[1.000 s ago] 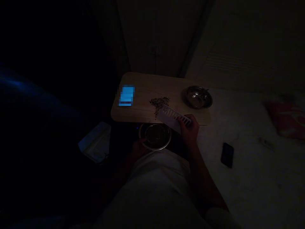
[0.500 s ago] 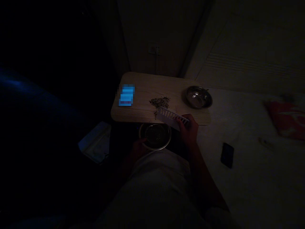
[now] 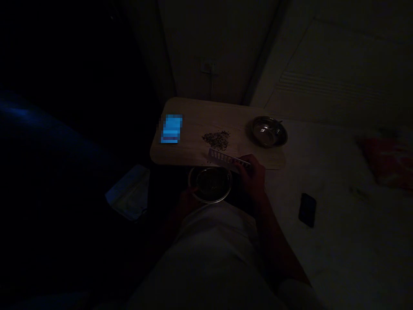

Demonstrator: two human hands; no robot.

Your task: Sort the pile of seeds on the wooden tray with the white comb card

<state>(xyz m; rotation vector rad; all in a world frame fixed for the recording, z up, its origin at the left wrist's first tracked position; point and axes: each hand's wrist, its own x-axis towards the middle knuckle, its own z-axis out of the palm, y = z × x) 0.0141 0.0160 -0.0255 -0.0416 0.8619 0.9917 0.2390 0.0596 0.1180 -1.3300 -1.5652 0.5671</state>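
Observation:
My right hand [image 3: 253, 174] is closed on one end of a pale, slotted flat piece [image 3: 222, 158], its exact kind unclear in the dim light. The piece lies low over the near edge of the small wooden table [image 3: 193, 112]. Just beyond it is a scattered heap of small dark grains [image 3: 217, 140], with a few stray ones nearer the edge. Below that edge, my left hand [image 3: 189, 200] grips the left rim of a metal bowl [image 3: 211, 200], thumb over the rim. What lies inside this bowl is too dark to make out.
Another metal bowl [image 3: 269, 131] stands at the table's right end. A lit, blurred-out screen [image 3: 171, 129] lies at the left end. On the pale surface to the right are a dark phone [image 3: 307, 210] and a red packet [image 3: 387, 163]. A wall socket [image 3: 207, 66] is behind.
My right hand has drawn the slotted piece toward me and slightly left, to the table's near edge. Fewer grains lie near that edge. My left hand and the bowl stay put.

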